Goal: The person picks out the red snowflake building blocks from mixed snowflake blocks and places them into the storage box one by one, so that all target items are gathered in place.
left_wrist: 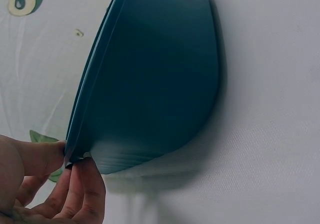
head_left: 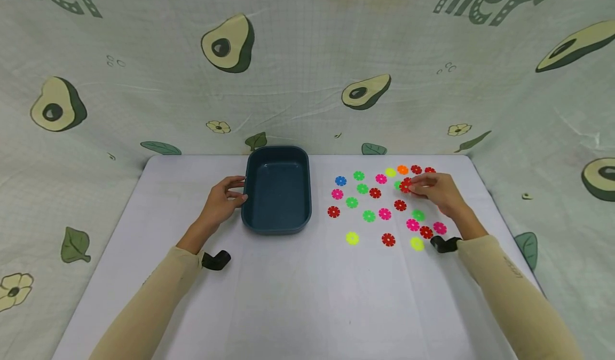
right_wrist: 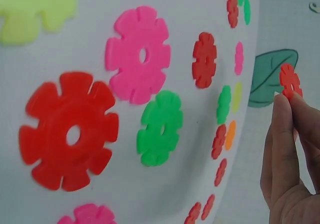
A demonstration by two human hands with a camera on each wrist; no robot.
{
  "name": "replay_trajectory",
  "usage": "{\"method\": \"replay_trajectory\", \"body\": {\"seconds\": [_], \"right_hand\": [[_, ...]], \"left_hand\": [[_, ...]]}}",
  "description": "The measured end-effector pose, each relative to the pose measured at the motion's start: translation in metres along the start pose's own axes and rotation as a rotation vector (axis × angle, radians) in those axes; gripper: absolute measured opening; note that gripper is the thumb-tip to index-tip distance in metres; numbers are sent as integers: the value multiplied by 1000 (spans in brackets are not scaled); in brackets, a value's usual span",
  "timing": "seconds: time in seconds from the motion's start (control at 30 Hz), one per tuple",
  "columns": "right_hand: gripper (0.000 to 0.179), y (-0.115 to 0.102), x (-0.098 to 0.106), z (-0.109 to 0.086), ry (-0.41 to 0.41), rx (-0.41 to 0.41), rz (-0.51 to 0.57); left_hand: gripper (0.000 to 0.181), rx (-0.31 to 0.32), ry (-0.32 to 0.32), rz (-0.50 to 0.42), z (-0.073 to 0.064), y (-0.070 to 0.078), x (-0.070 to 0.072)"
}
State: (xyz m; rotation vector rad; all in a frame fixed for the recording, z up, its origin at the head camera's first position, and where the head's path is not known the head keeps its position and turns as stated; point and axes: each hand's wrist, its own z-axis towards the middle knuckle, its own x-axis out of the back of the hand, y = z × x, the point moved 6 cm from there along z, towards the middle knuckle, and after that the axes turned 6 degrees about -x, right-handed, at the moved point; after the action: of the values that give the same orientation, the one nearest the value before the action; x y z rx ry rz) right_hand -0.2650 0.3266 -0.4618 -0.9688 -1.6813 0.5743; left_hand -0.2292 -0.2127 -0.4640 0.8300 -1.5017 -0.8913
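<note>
Between the fingers (right_wrist: 281, 139) and thumb of the right hand (head_left: 438, 192), grasping a single red disc (right_wrist: 288, 74), raised clear of the worktop (head_left: 288, 296) and well apart from the tray (head_left: 278, 189). With the left hand (head_left: 222, 202), pinching the left side of that tray's rim, apparently to steady it in place.

Seemingly at an early stage. Can see bare floor throughout the tray, and cannot find a disc inside. Can make out just this one red disc off the worktop; must judge nearly everything as left to do. To the tray's right, lying spread and mixed: green discs (head_left: 368, 216), pink discs (head_left: 385, 213), yellow discs (head_left: 352, 237), further red discs (head_left: 388, 239), plus one blue disc (head_left: 340, 180) and one orange disc (head_left: 402, 170). Mostly lying apart, with a few close together near the right hand. Showing no neat grouping by colour. Cannot give a full count, owing to partial cover from the right hand.
</note>
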Motion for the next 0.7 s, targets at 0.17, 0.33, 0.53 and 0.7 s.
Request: {"method": "replay_trajectory", "body": {"seconds": [0.17, 0.33, 0.53, 0.7], "right_hand": [[38, -16, -8, -3, -13, 15, 31], [38, -33, -18, -7, -40, 40, 60], [36, -57, -33, -13, -97, 56, 87], [33, -76, -44, -15, -130, 66, 97]], "left_hand": [[57, -2, 1, 2, 0, 1, 0], [60, 15, 5, -6, 0, 0, 2], [63, 44, 2, -43, 0, 2, 3], [63, 67, 2, -69, 0, 4, 3]]}}
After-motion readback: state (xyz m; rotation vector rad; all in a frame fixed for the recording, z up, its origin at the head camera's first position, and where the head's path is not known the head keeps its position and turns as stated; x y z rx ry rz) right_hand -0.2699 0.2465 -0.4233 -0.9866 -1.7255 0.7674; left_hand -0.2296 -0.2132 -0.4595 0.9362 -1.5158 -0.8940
